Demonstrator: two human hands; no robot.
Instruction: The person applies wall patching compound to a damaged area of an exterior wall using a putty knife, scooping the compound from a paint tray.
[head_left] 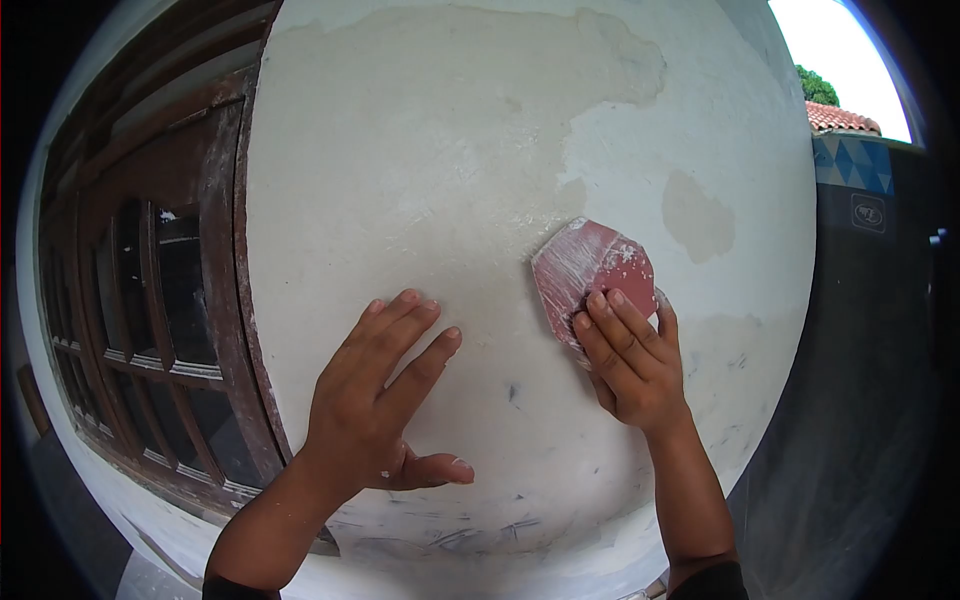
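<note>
My right hand grips a reddish, many-sided flat piece by its lower right part, fingers over its face. White streaks and crumbs cover much of that piece, which is held at the pale wall. To the left, my left hand has its fingers spread and holds nothing; it is over the wall, and whether it touches the surface is hard to tell. White specks dot its thumb and wrist. The wall shows beige patches above and dark scuffs lower down.
A brown wooden window frame with glass panes borders the wall on the left. At the right is a dark surface with a blue patterned band. Beyond are roof tiles and a tree.
</note>
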